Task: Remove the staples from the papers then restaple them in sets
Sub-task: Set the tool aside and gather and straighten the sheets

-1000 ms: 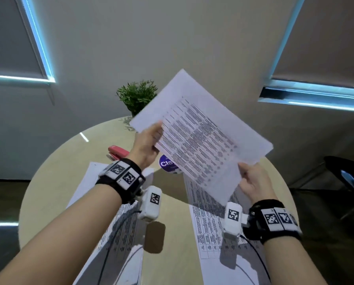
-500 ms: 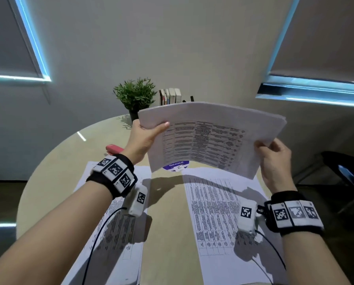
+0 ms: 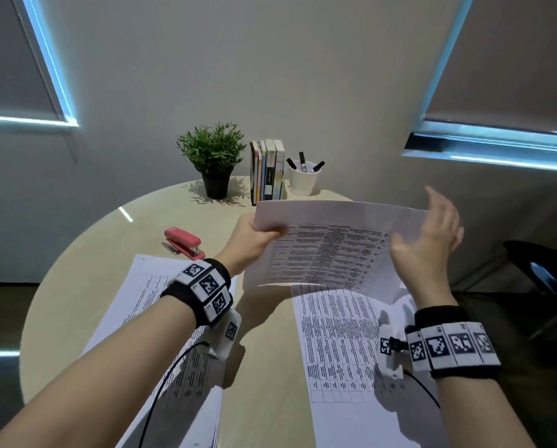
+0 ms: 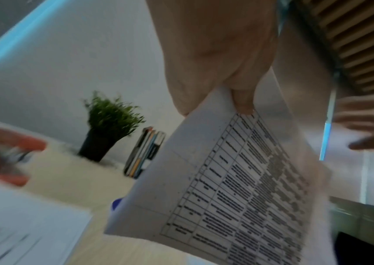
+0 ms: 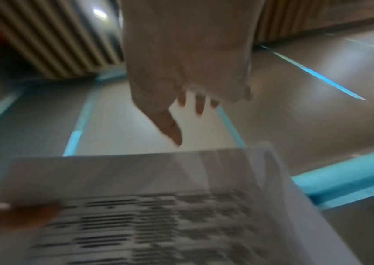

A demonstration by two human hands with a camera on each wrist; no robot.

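A set of printed papers (image 3: 329,250) hangs above the round table, tilted toward me. My left hand (image 3: 261,236) pinches its top left corner, thumb on the printed side (image 4: 242,102). My right hand (image 3: 432,234) is off the right edge of the papers, fingers spread and holding nothing; the right wrist view shows it (image 5: 181,111) above the sheet (image 5: 158,206). A red stapler (image 3: 185,243) lies on the table at the left. One paper stack (image 3: 141,302) lies under my left forearm, another printed sheet (image 3: 335,344) lies below the held set.
At the table's far edge stand a potted plant (image 3: 214,160), several upright books (image 3: 268,171) and a white cup with markers (image 3: 303,177). A dark chair (image 3: 542,273) is off the table's right side. Bare tabletop (image 3: 264,367) shows between the two paper piles.
My right hand has let go of the papers' right edge and spread open beside it. The held set has sunk lower, and my left hand still pinches its corner.
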